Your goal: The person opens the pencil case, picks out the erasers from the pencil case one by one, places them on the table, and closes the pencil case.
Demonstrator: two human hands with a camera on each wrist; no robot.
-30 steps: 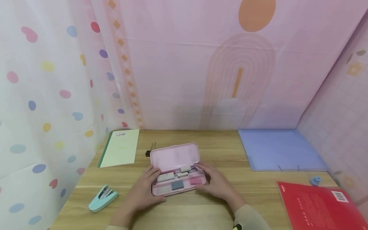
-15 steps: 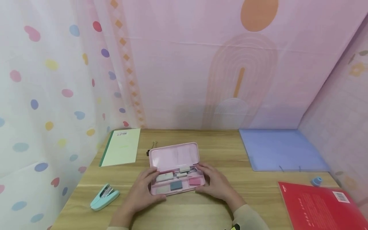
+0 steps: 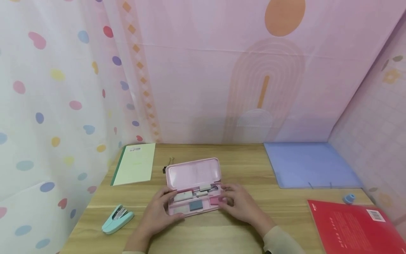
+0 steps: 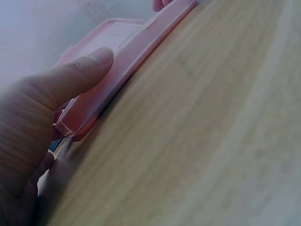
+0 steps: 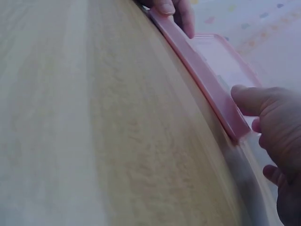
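A pink pencil case (image 3: 192,174) lies at the middle of the table, its lid raised at the back. Inside are several pale blocks, a blue-grey block (image 3: 196,205), thin metal pieces and a pink block (image 3: 214,201) at the right. My left hand (image 3: 158,213) grips the left end, thumb along the front wall and fingers at the side. At the right end my right hand (image 3: 242,204) holds the rim with curled fingers and thumb, partly covering the pink block. In the right wrist view the right thumb (image 5: 249,100) lies over the case's front edge (image 5: 207,75).
A teal stapler (image 3: 117,219) stands left of the left hand. Behind lie a green notebook (image 3: 134,165) and a black binder clip (image 3: 164,170). To the right are a blue folder (image 3: 312,165), a red book (image 3: 352,225) and a small blue cone-shaped object (image 3: 349,198).
The right hand's fingers have shifted slightly, with the thumb drawn up from the case's front corner to its right rim. The left hand and the case stay almost in place.
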